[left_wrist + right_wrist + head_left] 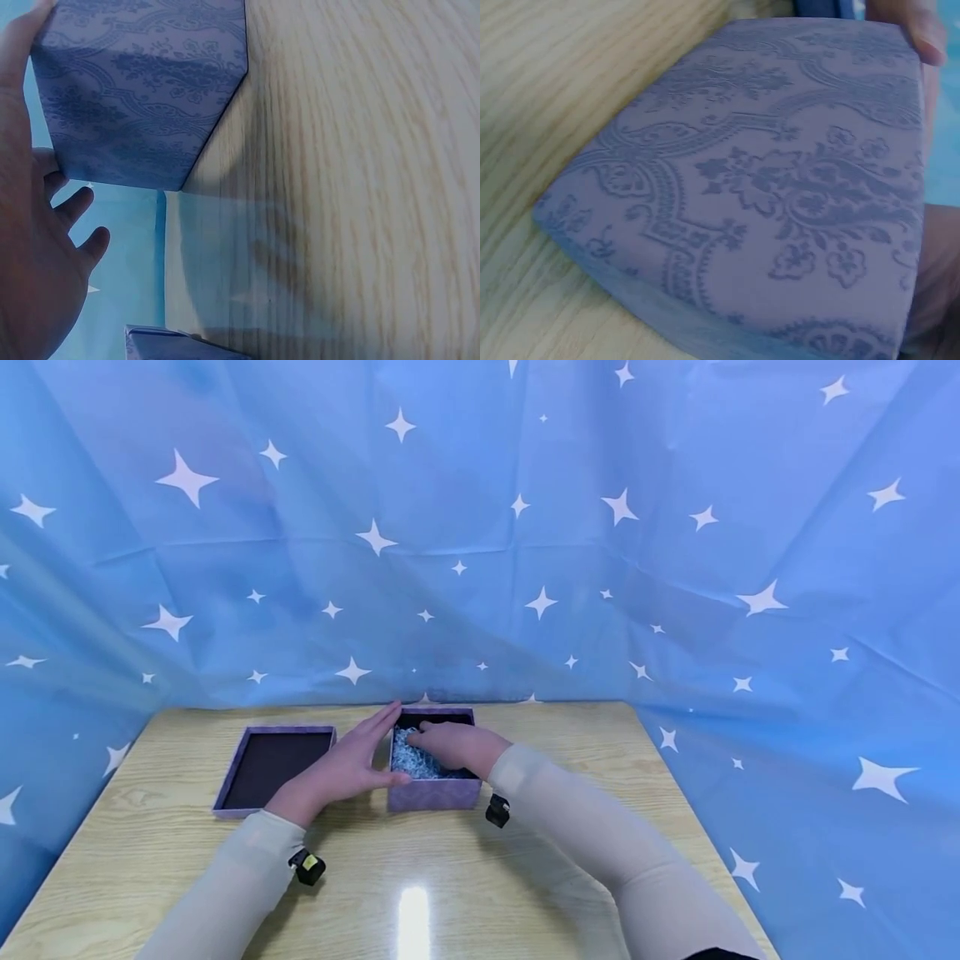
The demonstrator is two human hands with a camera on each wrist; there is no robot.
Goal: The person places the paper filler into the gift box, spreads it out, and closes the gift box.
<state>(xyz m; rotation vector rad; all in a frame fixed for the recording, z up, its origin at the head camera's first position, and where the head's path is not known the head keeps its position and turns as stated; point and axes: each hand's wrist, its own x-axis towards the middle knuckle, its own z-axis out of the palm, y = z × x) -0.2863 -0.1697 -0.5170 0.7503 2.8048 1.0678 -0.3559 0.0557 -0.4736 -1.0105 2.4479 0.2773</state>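
Observation:
A purple patterned box point(435, 796) with a dark inside stands at the table's back. Light-blue shredded paper point(411, 764) fills part of it. My left hand point(348, 768) rests against the box's left side, fingers stretched to the back corner and thumb at the front rim. In the left wrist view, several fingers of that hand point(37, 255) spread apart beside the box wall point(142, 105). My right hand point(459, 747) reaches over the right rim onto the shredded paper. Whether its fingers pinch any paper is unclear; the box wall point(795, 180) hides most of it in the right wrist view.
A purple lid point(281, 768), dark inside and turned hollow side up, lies left of the box. Both stand on a light wooden table point(360, 885). Behind hangs a blue cloth point(465, 635) with white stars, close to the table's back edge.

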